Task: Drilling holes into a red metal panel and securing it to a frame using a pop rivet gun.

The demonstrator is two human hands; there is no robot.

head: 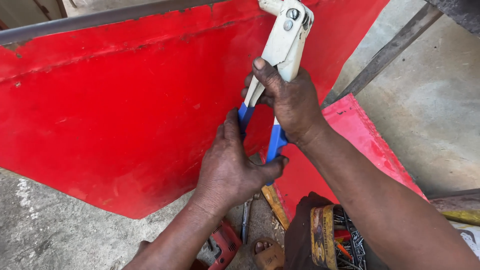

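Note:
A white hand riveter (285,36) with blue grips points up against a large red sheet-metal panel (115,115). My right hand (287,100) is wrapped around the white upper part of its two handles. My left hand (231,165) clasps the blue grip ends (275,141) lower down, thumb hooked under the right grip. The tool's head (292,12) sits near the panel's top edge, by a grey metal bar (95,20).
Bare concrete floor lies below and to the right. A red power drill (224,245) and a metal tool (245,220) lie on the floor near my feet. An open box of rivets (345,240) sits on my lap. A second red panel piece (360,135) leans at right.

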